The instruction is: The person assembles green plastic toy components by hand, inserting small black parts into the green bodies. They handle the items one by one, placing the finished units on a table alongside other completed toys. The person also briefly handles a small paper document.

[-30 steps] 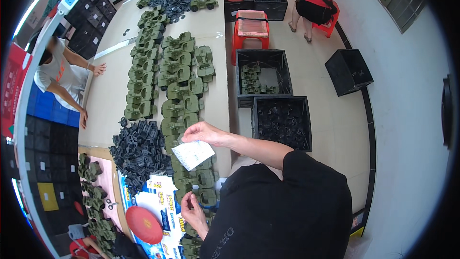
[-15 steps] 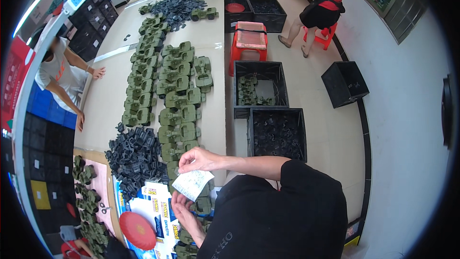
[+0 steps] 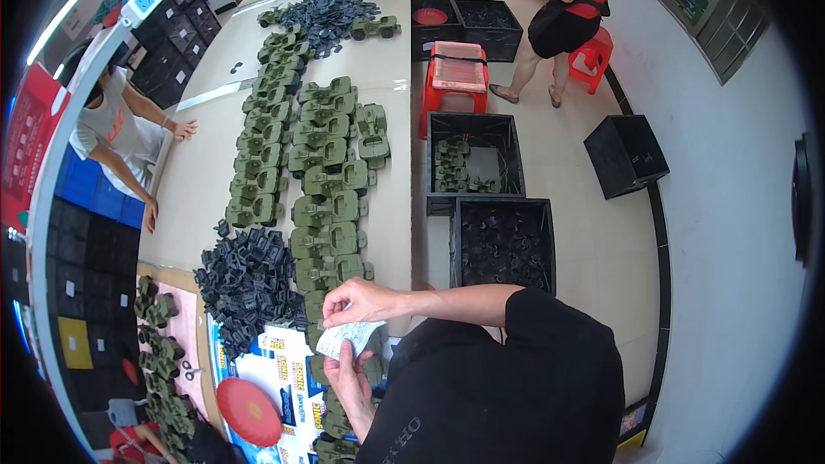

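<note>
Working from a remote post, I see a white paper slip (image 3: pixel 359 332) held two-handed above a column of green toy vehicles (image 3: pixel 331 208) on the bench (image 3: pixel 202 163). The right hand (image 3: pixel 359 302) pinches its upper left corner, fingers closed; the left hand (image 3: pixel 352 384), just below the paper half a second ago, now has its fingers closed on the lower edge. By my reading, that steadies the slip from both sides and leaves neither hand free. Dark plastic parts (image 3: pixel 245 285) lie heaped beside the vehicles.
</note>
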Demonstrator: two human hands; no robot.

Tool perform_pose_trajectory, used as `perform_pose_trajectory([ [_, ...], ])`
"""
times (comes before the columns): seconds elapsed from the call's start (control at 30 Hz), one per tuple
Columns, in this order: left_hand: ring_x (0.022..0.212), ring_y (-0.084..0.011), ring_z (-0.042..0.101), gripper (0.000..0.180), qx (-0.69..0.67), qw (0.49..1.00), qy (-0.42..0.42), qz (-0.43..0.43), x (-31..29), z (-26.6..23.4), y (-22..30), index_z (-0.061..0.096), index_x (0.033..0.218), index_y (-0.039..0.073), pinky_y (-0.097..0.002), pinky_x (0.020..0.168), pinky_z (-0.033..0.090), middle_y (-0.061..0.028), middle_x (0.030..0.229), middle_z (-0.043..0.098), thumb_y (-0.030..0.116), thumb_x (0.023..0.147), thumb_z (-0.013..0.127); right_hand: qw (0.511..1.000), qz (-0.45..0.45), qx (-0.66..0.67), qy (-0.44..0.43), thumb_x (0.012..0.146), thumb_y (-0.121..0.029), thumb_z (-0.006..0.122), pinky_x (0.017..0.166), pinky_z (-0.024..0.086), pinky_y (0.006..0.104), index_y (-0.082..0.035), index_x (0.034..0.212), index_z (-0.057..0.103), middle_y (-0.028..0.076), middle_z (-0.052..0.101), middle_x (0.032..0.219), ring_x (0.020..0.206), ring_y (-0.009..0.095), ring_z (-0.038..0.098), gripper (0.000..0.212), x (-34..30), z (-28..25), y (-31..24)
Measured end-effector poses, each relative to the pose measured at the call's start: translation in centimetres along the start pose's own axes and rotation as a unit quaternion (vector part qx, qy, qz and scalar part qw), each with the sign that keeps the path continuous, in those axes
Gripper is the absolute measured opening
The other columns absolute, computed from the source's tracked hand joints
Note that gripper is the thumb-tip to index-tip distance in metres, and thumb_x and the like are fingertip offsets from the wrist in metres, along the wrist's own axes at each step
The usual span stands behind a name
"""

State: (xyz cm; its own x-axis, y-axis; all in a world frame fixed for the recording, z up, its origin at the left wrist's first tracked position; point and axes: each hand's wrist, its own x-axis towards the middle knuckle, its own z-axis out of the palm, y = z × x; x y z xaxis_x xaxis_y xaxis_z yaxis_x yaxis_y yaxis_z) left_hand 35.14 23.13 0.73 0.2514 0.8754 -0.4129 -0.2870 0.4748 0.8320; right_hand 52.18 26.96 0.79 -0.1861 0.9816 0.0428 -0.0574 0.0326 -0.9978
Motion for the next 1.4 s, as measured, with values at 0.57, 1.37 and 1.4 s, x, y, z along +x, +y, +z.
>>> perform_pose_trajectory([
  [0.57,0.075,-0.0151,0.063,0.027,0.032,0.999,-0.001,0.0,-1.0,1.3,0.1,0.053,0.108,-0.006,-0.0251,0.055,0.057,-0.0117,0.094,0.062,0.014,0.088,0.054,0.998,-0.017,-0.002,-0.053,0.078,-0.021,0.067,0.056,0.043,0.0246,-0.002,0.08,0.064,0.003,0.062,0.068,0.061,0.009,0.055,0.019,-0.3,-0.2,0.0],
  [1.37,0.073,-0.0141,0.063,0.027,0.142,0.985,0.035,-0.09,-1.5,-1.4,-1.6,0.054,0.107,-0.002,-0.024,0.054,0.054,-0.0091,0.092,0.063,0.016,0.087,0.057,0.999,-0.017,0.012,0.031,0.069,-0.022,0.07,0.055,0.045,0.0308,-0.004,0.075,0.065,0.009,0.064,0.068,0.061,0.021,0.062,0.019,-2.3,2.2,5.8],
  [1.4,0.072,-0.0137,0.062,0.026,0.16,0.98,0.032,-0.114,-1.6,-1.8,-1.7,0.054,0.107,-0.002,-0.0237,0.054,0.054,-0.0086,0.092,0.063,0.016,0.088,0.056,0.999,-0.006,0.023,0.04,0.071,-0.022,0.069,0.056,0.046,0.0307,-0.004,0.077,0.065,0.008,0.064,0.068,0.062,0.02,0.062,0.019,-2.9,2.6,6.4],
])
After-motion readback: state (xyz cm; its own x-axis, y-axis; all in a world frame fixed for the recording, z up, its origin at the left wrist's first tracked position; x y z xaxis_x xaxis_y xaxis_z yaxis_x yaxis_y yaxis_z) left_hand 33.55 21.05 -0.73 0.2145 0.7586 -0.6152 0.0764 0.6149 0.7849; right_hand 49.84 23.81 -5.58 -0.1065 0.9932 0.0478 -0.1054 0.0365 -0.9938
